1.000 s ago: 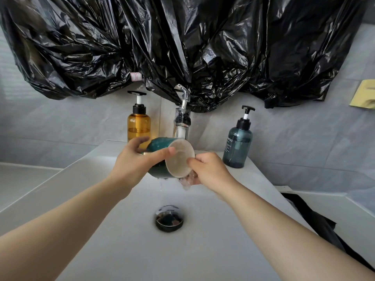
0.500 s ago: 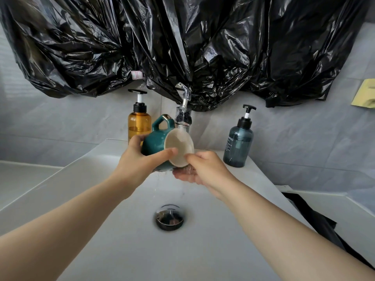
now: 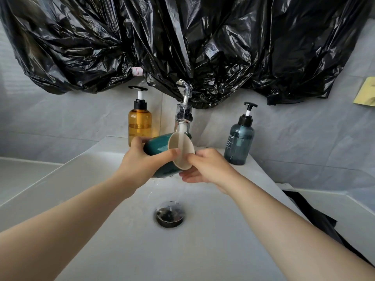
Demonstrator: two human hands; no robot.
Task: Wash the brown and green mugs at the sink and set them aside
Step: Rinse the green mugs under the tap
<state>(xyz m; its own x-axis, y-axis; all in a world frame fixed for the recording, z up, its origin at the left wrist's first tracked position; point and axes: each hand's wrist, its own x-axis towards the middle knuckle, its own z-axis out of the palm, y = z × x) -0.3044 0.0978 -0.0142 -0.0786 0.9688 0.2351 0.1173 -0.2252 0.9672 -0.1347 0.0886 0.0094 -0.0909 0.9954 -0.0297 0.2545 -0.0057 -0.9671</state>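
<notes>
The green mug [image 3: 160, 148], cream inside, lies tilted on its side under the tap [image 3: 183, 116], its mouth facing right and toward me. Water runs from the spout into the mouth and down to the sink [image 3: 101, 220]. My left hand [image 3: 140, 165] grips the mug's body, thumb near the rim. My right hand [image 3: 207, 167] touches the rim at its lower right, thumb on the edge and fingers spread flat below it. The mug's handle is barely visible behind the rim. No brown mug is in view.
An amber pump bottle [image 3: 139, 122] stands left of the tap and a blue-grey pump bottle [image 3: 239, 144] right of it on the sink's back ledge. The drain [image 3: 170, 213] lies below the mug. Black plastic sheeting [image 3: 182, 43] hangs over the wall above.
My left hand has turned the mug: its handle, on top half a second ago, has rolled behind. The mouth now sits under the stream. My right hand stays at the rim.
</notes>
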